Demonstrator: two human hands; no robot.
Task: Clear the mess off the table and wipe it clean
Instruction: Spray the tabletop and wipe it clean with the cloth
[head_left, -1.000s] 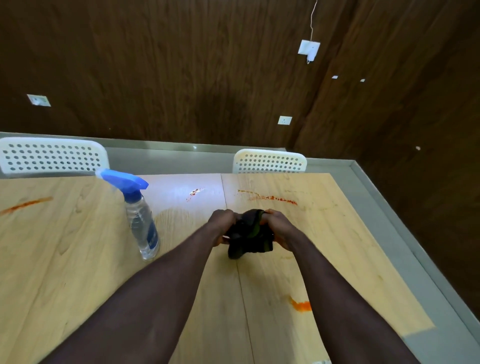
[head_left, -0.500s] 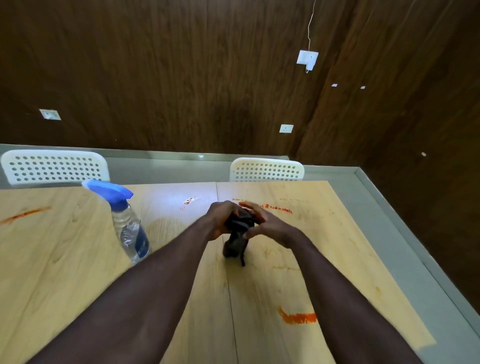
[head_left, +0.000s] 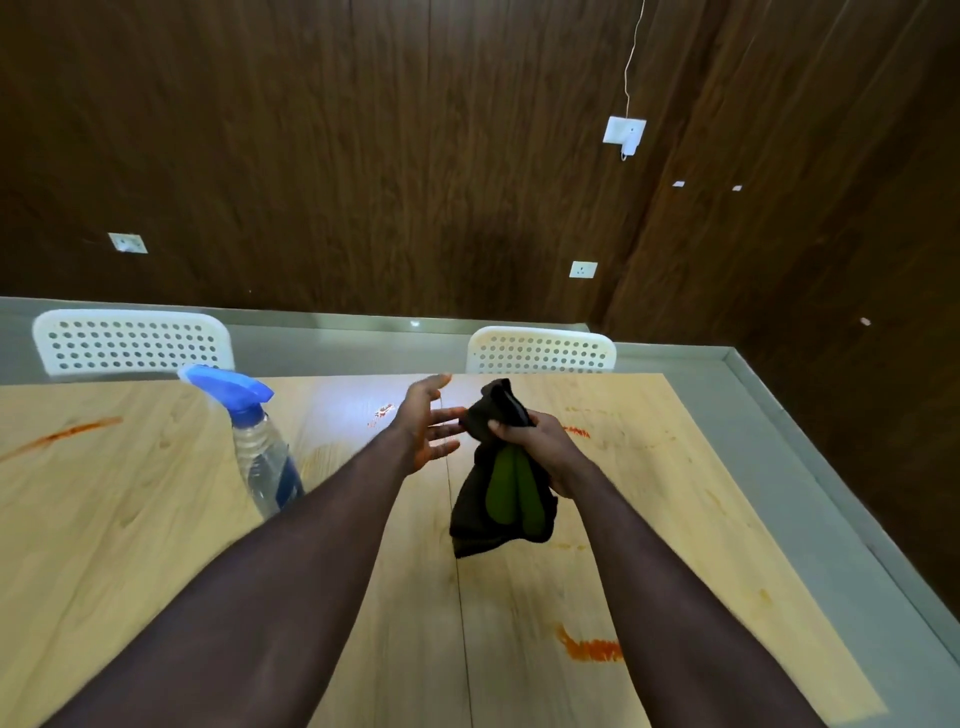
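Cloth (head_left: 501, 483) gripped by right hand (head_left: 540, 447)

1 cloth (head_left: 498, 499), 1 spray bottle (head_left: 260, 452), 2 chairs (head_left: 130, 340) (head_left: 540, 351), 4 red smears (head_left: 67, 431) (head_left: 383, 411) (head_left: 576, 431) (head_left: 592, 647), 1 table (head_left: 130, 530).

Bare left hand (head_left: 423, 432), bare right hand (head_left: 546, 448)

A spray bottle (head_left: 266, 460) is stood on the bench (head_left: 130, 530) just beside the left forearm (head_left: 311, 545), barring that side. Open wood is seen across the right half and further left.
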